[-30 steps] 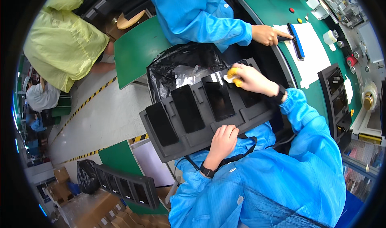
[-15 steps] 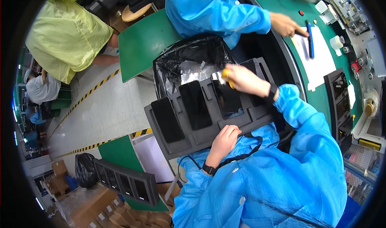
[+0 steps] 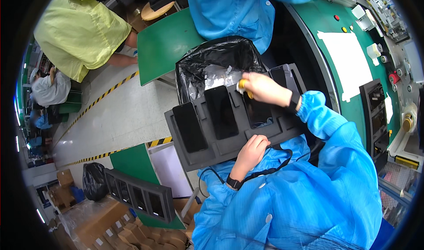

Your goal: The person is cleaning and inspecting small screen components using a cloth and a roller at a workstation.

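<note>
Watching remotely, I see the right hand (image 3: pixel 267 90) pinching a yellow object (image 3: pixel 244 85) over a dark rectangular device (image 3: pixel 259 112), which lies below that hand in the dark tray (image 3: pixel 211 155). The left hand (image 3: pixel 252 151), apart from it, rests at the tray's near edge; whether it grips, I cannot tell.

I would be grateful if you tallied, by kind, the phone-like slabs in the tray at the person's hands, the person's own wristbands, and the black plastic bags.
Phone-like slabs: 4, the third partly hidden
Wristbands: 2
Black plastic bags: 2
Total: 8
</note>
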The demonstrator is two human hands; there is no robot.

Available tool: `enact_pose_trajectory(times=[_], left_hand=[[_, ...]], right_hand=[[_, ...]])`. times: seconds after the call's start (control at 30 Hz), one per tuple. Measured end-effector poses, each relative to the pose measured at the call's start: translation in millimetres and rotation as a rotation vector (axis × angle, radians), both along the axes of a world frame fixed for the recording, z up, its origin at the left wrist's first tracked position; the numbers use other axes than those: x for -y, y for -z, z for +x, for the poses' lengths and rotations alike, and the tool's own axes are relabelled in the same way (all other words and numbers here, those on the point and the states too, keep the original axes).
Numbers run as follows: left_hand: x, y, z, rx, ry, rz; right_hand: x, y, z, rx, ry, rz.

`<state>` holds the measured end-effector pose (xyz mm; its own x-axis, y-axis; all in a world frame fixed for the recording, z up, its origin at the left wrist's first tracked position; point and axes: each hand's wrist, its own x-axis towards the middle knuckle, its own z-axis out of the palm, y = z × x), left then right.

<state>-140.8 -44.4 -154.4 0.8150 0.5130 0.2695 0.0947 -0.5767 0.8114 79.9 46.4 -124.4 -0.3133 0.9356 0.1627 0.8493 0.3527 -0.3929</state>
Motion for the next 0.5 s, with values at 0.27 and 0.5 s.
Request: enact_pose_trajectory(times=[0.27, 0.5], left_hand=[[-0.6, 6.2, -3.6, 0.038, 0.019, 0.021], [-4.9, -23.2, -45.3, -0.112, -0.151, 0.174]], right_hand=[[92.8, -4.2, -31.1, -0.055, -0.261, -0.193], [8.4, -32.5, -42.7, -0.202, -0.037, -0.042]])
